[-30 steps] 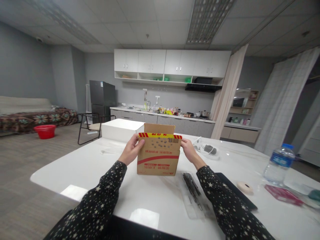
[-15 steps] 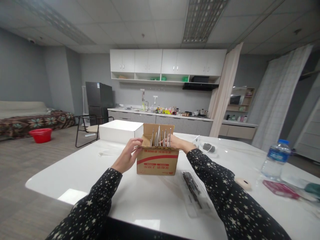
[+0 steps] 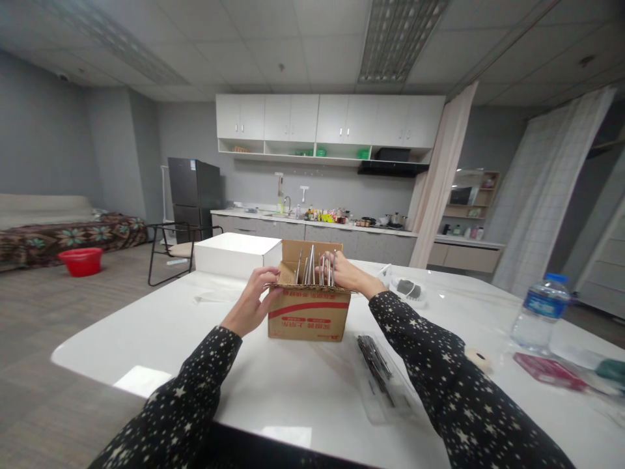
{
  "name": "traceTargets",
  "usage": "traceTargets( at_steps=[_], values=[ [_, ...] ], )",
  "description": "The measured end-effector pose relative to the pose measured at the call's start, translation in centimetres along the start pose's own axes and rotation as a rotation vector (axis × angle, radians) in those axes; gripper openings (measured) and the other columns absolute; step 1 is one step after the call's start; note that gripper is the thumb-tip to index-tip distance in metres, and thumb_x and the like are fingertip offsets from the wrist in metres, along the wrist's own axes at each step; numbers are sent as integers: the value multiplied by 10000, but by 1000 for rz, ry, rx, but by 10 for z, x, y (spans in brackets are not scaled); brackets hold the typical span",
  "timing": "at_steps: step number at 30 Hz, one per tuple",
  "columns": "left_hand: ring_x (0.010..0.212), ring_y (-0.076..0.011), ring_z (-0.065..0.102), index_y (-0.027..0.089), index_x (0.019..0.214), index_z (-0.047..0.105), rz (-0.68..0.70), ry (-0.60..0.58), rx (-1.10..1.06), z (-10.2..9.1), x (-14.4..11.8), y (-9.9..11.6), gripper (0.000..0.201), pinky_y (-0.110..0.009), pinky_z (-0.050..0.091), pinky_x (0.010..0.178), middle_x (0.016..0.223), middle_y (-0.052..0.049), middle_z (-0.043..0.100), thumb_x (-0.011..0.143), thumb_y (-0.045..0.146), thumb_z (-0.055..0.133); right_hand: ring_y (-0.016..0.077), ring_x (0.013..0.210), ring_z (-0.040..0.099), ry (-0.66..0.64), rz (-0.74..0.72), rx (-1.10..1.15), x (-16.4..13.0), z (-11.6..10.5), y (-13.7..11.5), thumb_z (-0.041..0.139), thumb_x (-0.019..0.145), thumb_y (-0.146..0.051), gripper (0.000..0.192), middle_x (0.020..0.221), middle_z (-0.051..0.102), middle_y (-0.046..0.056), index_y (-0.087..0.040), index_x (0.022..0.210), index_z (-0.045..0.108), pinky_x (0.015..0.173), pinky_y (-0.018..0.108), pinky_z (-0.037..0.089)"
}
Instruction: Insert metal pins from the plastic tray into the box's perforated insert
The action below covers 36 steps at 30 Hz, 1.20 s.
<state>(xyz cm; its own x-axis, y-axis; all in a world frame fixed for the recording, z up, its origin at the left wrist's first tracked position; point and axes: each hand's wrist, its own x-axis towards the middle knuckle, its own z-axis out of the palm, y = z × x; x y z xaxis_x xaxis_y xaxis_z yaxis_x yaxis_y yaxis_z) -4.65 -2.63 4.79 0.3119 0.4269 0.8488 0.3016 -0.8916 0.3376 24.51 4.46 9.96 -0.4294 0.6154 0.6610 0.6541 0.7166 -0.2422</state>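
Box: cardboard box (image 3: 308, 316) at worktop (image 3: 303, 384) centre, flaps open.
Left hand (image 3: 254, 301): grasping the box's 9 o'clock rim.
Right hand (image 3: 347, 275): fingers pinching upright metal rods (image 3: 312, 266) inside.
Left: rods not yet out.

The lower parts of the metal rods (image 3: 312, 266) are hidden inside the cardboard box (image 3: 309, 315); I can't tell what they stand in. My right hand (image 3: 347, 276) reaches among their tops, and whether my fingers close on one is unclear. My left hand (image 3: 254, 301) covers the box's left upper corner. The red print on the box front is too blurred to read. Right of the box, the teal thing (image 3: 612, 369) is cut off by the frame's edge.
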Motion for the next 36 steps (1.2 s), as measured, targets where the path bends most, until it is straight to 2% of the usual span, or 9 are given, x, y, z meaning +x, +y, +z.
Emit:
traceTargets(
  at_steps=[3,8,12,17,19,23,28,32,36],
  values=[
    [1231,-226,553,253,1092,514,34,-5,19,1,1,1,100,-427,583,958,1273,-98,500,1001,231,481,212,917,559,19,149,109,-6,-13,-6,547,898,-375,180,915,599,32,-220,975,595,846,377,503],
    [1186,-208,583,259,1132,484,26,9,-10,3,-1,-3,125,-406,603,920,1260,-93,496,1010,235,469,162,723,559,137,548,644,-20,-36,-3,530,814,-377,210,862,555,-27,-266,991,512,590,281,509],
    [1176,-208,577,254,1112,492,33,19,2,4,-2,-7,105,-407,606,921,1230,-89,492,1009,240,474,177,782,617,274,711,941,-46,-43,15,582,718,-284,273,942,566,-13,-274,979,501,616,333,571],
    [1162,-228,566,243,1101,500,47,20,63,6,-1,-8,101,-441,604,921,1207,-100,503,1007,234,465,208,849,654,165,814,705,-87,-29,38,578,781,-293,241,981,632,44,-249,1017,556,687,370,584],
    [1162,-229,565,241,1106,495,51,18,72,7,-1,-8,103,-449,604,925,1207,-102,499,1008,231,464,223,898,646,79,706,445,-96,-19,42,561,846,-352,258,1022,666,69,-241,1074,602,751,393,573],
    [1155,-212,575,245,1127,471,53,25,59,8,1,-6,117,-433,614,917,1207,-91,487,1012,225,461,269,1028,615,168,385,82,-100,1,40,539,863,-295,172,996,695,126,-188,881,672,958,442,484],
    [1142,-204,588,243,1150,466,51,26,46,8,0,-5,135,-386,636,855,1205,-91,476,1017,222,449,208,727,635,57,406,368,-97,30,22,437,870,-250,252,758,700,59,-177,806,670,699,335,522],
    [1148,-215,587,245,1167,465,54,38,49,7,-1,-6,152,-357,644,799,1219,-103,475,1018,220,450,221,915,682,63,372,604,-95,37,6,517,784,-164,289,997,761,70,-184,1002,705,813,355,557],
    [1151,-218,577,244,1161,479,51,43,58,5,-1,-5,151,-354,645,789,1219,-103,486,1014,220,457,252,1153,653,-35,340,599,-96,27,3,528,728,-84,454,1211,729,81,-201,1130,703,1026,442,509]
  ],
)
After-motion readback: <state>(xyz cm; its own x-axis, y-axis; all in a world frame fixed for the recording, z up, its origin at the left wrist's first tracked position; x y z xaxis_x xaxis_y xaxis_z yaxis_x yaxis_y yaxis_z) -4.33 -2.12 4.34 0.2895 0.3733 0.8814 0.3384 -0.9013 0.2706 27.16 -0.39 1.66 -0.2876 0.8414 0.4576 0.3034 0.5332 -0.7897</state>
